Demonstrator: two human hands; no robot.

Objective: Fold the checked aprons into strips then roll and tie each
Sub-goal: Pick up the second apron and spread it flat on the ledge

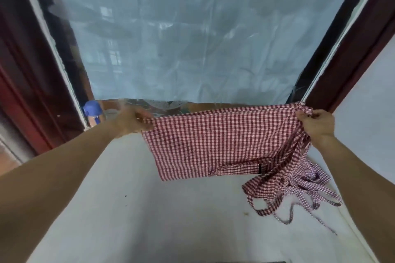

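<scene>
A red-and-white checked apron [213, 143] hangs stretched in the air between both hands, above a white table [149, 209]. My left hand [132, 120], blurred, pinches its upper left corner. My right hand [316, 123] grips the bunched upper right corner. The apron's straps and a fold with a black buckle droop at the lower right. A second, purple-and-white checked apron [312, 186] lies crumpled on the table under those straps, its ties trailing toward the near right.
A blue-capped bottle [93, 111] stands at the table's far left corner. A large window covered with plastic sheet [192, 38] rises behind the table, framed by dark red wood [32, 70] on both sides. A white wall [374, 102] lies to the right.
</scene>
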